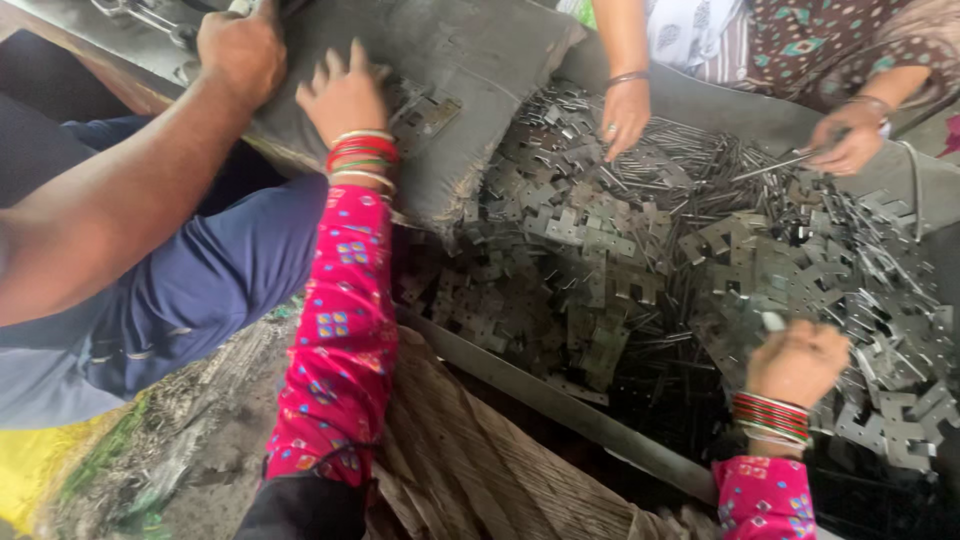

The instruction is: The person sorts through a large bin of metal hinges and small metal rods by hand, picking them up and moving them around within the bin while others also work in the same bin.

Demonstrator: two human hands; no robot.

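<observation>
Head view: your left hand [343, 95] is lying open, fingers spread, on the grey dusty cloth sack [470, 60]. Your right hand [797, 362] is closing in a fist around a small pale piece, over the heap of flat grey metal brackets [600, 260] filling the tray.

Small metal-parts workshop, floor-level sorting spot. Shallow metal tray [560, 400] heaped with stamped cross-shaped steel plates [600, 250] and thin rods [700, 150]; grimy grey sack [470, 60] at tray's far-left edge; several people crouched around, woven matting [460, 460] underneath.
</observation>
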